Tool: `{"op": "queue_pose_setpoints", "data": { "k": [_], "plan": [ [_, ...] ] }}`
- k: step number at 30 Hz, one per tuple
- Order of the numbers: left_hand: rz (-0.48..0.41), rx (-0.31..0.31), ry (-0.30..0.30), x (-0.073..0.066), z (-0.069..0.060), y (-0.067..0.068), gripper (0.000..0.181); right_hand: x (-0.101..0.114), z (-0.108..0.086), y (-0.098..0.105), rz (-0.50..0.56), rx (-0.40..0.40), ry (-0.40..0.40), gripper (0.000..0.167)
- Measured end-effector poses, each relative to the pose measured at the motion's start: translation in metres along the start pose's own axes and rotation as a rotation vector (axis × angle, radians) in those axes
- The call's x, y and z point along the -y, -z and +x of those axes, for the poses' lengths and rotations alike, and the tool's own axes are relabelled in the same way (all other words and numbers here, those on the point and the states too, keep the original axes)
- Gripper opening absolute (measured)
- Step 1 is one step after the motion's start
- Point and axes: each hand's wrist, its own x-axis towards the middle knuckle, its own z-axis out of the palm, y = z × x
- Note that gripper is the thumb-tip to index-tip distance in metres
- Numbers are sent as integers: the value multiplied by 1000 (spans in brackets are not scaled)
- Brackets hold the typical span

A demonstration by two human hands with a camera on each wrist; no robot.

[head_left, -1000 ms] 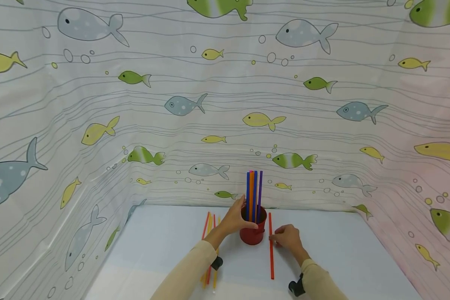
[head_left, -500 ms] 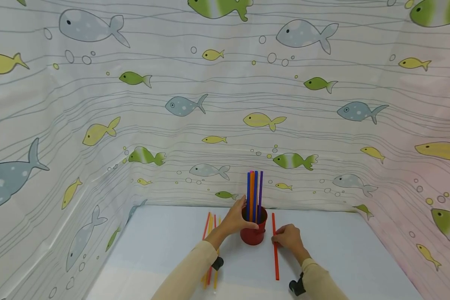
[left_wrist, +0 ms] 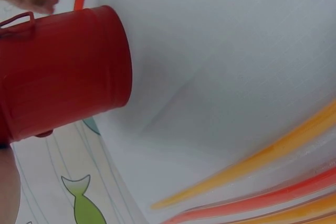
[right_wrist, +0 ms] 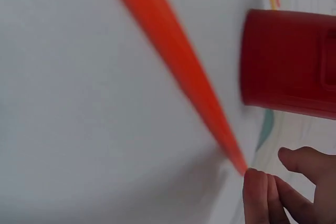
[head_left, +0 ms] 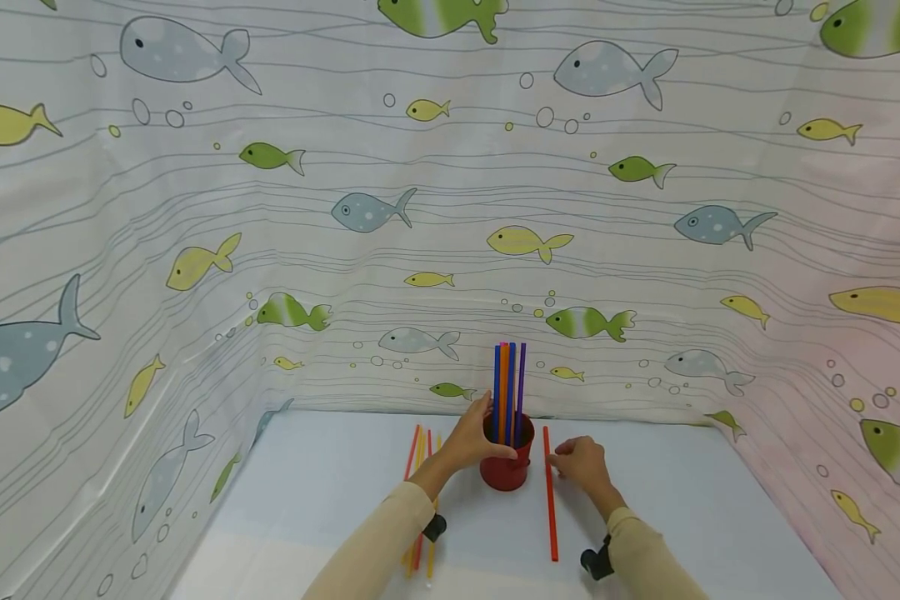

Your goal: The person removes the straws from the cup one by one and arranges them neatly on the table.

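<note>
1. Head view: the left hand (head_left: 465, 440) grips the red cup (head_left: 504, 475), colourful straws (head_left: 504, 392) standing upright inside; the right hand (head_left: 581, 464) has its fingertips (head_left: 562, 451) at the long red straw (head_left: 552, 525), lying on the white table (head_left: 682, 500) beside the cup.
2. Left wrist: here's the cup's smooth, rounded wall and small loop handle (left_wrist: 32, 18), slim orange and red straws (left_wrist: 262, 159) lying apart from it.
3. Right wrist: the straight, smooth straw runs up to the fingertips, thumb (right_wrist: 301, 161) held wide of them.
</note>
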Motion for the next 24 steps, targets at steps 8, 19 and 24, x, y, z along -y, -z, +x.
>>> {"op": "queue_pose_setpoints", "data": {
  "k": [8,19,24],
  "plan": [
    [4,-1,-8,0,1,0,120,35,14,22,25,-139,185,22],
    [7,7,-10,3,3,0,120,67,21,25,9,-211,295,26],
    [-10,0,-15,-1,1,1,118,76,22,19,51,-211,298,26]
  ]
}}
